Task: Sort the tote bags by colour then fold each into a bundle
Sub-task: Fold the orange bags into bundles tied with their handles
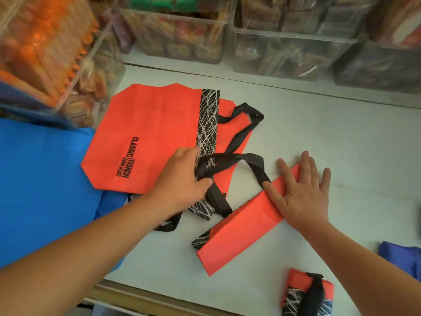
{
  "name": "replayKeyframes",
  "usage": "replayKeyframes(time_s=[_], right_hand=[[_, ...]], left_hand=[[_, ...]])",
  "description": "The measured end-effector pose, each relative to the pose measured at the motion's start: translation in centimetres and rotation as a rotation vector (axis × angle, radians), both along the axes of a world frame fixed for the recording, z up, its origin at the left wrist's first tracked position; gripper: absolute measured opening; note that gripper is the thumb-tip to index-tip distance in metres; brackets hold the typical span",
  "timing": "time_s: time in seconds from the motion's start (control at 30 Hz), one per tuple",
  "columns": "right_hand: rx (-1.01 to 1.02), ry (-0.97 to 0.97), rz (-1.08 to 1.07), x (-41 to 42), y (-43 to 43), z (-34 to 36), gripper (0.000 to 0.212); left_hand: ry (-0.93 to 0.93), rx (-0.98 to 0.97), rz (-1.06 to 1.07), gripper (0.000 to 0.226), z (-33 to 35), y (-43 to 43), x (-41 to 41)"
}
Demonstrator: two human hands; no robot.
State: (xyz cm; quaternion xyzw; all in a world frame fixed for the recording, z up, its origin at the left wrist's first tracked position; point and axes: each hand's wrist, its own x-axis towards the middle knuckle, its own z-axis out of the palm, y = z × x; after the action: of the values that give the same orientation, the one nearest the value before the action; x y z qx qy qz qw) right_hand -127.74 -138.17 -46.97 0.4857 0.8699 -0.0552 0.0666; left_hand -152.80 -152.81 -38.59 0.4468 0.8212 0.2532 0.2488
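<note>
Currently we pin the folded red strip (241, 226) mid-tabletop (341, 137) with our flat, open right hand (300, 197) to keep its creases; left hand (182, 179) pinches a black handle (227, 160). Finished bundle (307, 293) sits at the near edge; blue bags (41, 179) left.

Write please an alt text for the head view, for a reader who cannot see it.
A right hand presses flat on a red tote folded into a strip on a white table, while the left hand touches the black handles of an unfolded red tote. A finished red bundle lies near, blue totes at left.
</note>
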Motion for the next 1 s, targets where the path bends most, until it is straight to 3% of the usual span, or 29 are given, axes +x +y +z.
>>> replayKeyframes(time_s=[0.03, 0.1, 0.17, 0.27, 0.4, 0.77, 0.9, 1.0], right_hand=[[0.008, -0.009, -0.004, 0.0, 0.0, 0.0, 0.078], [0.006, -0.009, 0.006, 0.1, 0.1, 0.0, 0.081], [-0.013, -0.003, 0.028, 0.2, 0.2, 0.0, 0.083], [-0.010, 0.033, 0.015, 0.4, 0.3, -0.2, 0.080], [0.004, 0.048, 0.021, 0.3, 0.3, -0.5, 0.081], [0.078, 0.166, -0.189, -0.5, -6.9, -1.8, 0.084], [0.111, 0.161, -0.070, -1.1, -5.6, -2.0, 0.082], [0.092, 0.125, 0.045, -1.5, -4.2, -2.1, 0.083]], left_hand=[[0.245, 0.185, -0.189, 0.047, 0.4, -0.1, 1.0], [0.473, 0.410, -0.597, 0.046, 1.1, -0.5, 4.6], [0.576, 0.210, -0.852, 0.064, 0.0, -1.3, 7.6], [0.646, -0.112, -0.851, 0.087, -3.8, -1.8, 7.2], [0.604, -0.251, -0.783, 0.099, -6.8, -2.0, 4.5], [0.639, -0.062, -0.779, 0.088, -7.8, -2.8, 4.5], [0.672, 0.136, -1.046, 0.069, -8.6, -3.9, 3.8], [0.614, 0.157, -1.201, 0.075, -8.8, -5.0, 2.9]])
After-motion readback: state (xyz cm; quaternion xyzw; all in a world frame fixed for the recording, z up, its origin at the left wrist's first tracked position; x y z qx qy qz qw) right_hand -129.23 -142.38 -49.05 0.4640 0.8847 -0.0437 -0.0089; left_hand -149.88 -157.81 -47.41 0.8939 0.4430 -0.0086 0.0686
